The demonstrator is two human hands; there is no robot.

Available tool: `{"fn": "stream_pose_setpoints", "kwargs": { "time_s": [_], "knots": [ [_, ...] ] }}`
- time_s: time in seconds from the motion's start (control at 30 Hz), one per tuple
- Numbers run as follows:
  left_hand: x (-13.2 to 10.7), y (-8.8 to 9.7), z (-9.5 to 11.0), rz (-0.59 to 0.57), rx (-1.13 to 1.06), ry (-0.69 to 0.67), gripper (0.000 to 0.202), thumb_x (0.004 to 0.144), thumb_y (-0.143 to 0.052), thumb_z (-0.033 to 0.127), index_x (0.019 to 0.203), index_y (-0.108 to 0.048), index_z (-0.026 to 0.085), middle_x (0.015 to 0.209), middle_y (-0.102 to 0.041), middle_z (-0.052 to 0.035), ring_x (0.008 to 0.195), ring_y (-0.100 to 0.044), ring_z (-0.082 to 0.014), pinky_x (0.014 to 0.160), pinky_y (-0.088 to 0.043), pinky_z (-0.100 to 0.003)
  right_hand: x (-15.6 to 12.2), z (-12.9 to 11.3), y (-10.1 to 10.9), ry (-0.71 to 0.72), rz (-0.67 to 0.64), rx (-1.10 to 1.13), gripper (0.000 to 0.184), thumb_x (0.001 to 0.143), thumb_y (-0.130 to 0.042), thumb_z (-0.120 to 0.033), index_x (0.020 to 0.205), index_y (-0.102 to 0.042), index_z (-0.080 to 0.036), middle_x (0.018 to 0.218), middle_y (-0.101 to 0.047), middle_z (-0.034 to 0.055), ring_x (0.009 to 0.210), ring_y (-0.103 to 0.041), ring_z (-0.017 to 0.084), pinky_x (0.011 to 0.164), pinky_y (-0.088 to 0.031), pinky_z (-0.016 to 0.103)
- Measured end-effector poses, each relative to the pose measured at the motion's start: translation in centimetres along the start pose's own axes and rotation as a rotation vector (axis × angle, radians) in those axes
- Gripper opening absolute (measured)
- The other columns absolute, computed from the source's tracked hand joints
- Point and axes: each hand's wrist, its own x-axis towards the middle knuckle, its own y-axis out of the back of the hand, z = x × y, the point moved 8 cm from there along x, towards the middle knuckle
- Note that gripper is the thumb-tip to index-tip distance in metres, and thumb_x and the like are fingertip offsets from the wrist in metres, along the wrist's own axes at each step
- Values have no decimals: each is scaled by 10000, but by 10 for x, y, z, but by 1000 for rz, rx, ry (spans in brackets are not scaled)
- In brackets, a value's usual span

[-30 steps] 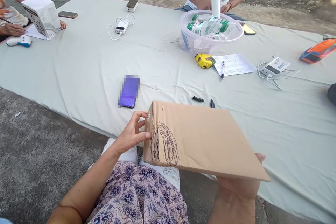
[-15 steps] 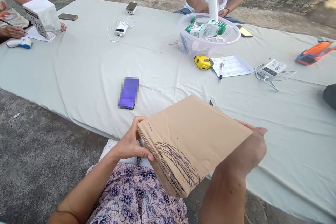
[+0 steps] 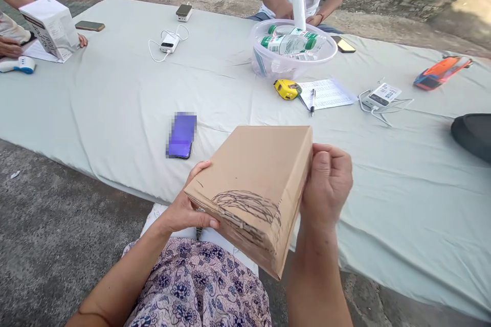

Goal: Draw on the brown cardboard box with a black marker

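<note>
Head view: two hands, left hand [image 3: 184,209] and right hand [image 3: 326,184], hold one cardboard box [image 3: 255,184].

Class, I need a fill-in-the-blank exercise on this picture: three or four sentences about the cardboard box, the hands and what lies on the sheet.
1. Both hands hold a brown ____ box.
2. The left hand grips the box's near-left edge; the right hand grips its ____ edge.
3. On the sheet, the tape measure is coloured ____.
4. The clear bowl contains plastic ____.

Missing words: cardboard; right; yellow; bottles
</note>
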Motion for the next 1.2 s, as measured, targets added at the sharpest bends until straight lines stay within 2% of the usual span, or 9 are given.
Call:
{"fn": "stream_pose_setpoints", "kwargs": {
  "time_s": [0.1,0.17,0.3,0.4,0.53,0.7,0.9,1.07,1.2],
  "knots": [
    [2,0,-1,64,-10,-48,1182,590,-1013,332,1554,-329,356,1513,-529,-115,1422,-520,-377,1184,-450,-508,-6,-5,-2,66,-86,-142,368,978,-605,-522,1168,-739,-238,1224,-733,58,1202,-659,244,1092,-477,450],
    [4,1,0,104,10,-75,1154,598,-1007,342,1537,-338,360,1495,-532,-102,1404,-529,-365,1173,-458,-499,-11,-8,1,79,-114,-159,371,1002,-579,-507,1203,-751,-246,1330,-715,67,1333,-611,267,1178,-420,492],
    [9,3,7,185,31,-115,1126,612,-994,369,1520,-328,341,1449,-550,-97,1365,-553,-340,1146,-478,-467,-30,-14,20,58,-58,-89,405,997,-601,-502,1294,-707,-248,1401,-676,89,1373,-593,304,1174,-419,580],
    [13,0,8,230,32,-78,1111,617,-988,380,1500,-316,334,1403,-582,-94,1323,-580,-330,1112,-501,-458,-50,-20,25,30,-126,28,457,993,-586,-533,1379,-643,-294,1484,-615,95,1418,-559,324,1173,-407,636],
    [16,-5,7,249,30,-58,1105,635,-979,374,1501,-292,342,1397,-597,-80,1312,-587,-314,1109,-494,-441,-76,-30,16,89,-311,32,627,957,-609,-628,1517,-521,-361,1605,-507,91,1510,-452,358,1196,-379,678],
    [18,-6,11,270,58,-104,1073,659,-965,397,1503,-305,343,1430,-579,-78,1328,-575,-319,1115,-486,-440,-97,-40,-5,233,-462,-223,880,896,-701,-646,1639,-317,-371,1731,-296,101,1602,-268,397,1237,-298,725],
    [16,-10,13,262,53,-108,1062,676,-958,396,1503,-294,350,1406,-594,-71,1317,-586,-310,1109,-499,-435,-100,-57,-19,361,-383,-360,923,873,-777,-540,1644,-296,-381,1714,-313,122,1578,-321,409,1187,-400,715],
    [12,-16,12,248,53,-84,1077,687,-953,397,1519,-272,339,1345,-637,-76,1276,-624,-311,1090,-524,-449,-100,-51,-17,315,-296,-367,823,901,-771,-467,1616,-374,-371,1666,-410,124,1531,-416,385,1171,-444,669],
    [9,-16,9,254,56,-64,1108,687,-951,405,1543,-251,338,1338,-641,-73,1281,-619,-319,1117,-507,-466,-103,-42,-14,236,-277,-317,762,911,-762,-428,1593,-428,-366,1620,-491,107,1479,-494,366,1179,-450,639]
  ]
}}
